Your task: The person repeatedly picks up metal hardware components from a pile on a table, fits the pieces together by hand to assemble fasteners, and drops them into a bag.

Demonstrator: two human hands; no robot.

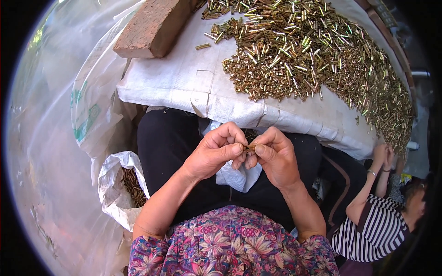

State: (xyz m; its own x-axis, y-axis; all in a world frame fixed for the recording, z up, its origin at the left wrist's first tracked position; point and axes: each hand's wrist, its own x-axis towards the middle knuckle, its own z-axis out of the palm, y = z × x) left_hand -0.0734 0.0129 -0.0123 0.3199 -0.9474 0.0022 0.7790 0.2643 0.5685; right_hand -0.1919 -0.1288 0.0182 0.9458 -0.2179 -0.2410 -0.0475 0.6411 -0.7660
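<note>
Over my lap, my left hand and my right hand meet at the fingertips. Both pinch a small brass-coloured metal piece, mostly hidden by the thumbs and fingers. Whether it is one part or two joined parts, I cannot tell. Below the hands a pale plastic bag lies between my legs, with some dark pieces just visible behind the fingers. Beyond them, a large heap of shiny brass-coloured small metal tubes and short ring-like pieces covers much of a white woven sheet.
A red-brown brick rests on the sheet at the far left, near one loose tube. At my left stands an open white sack holding brownish metal pieces. On the right, a person in a striped top has hands at the heap's edge.
</note>
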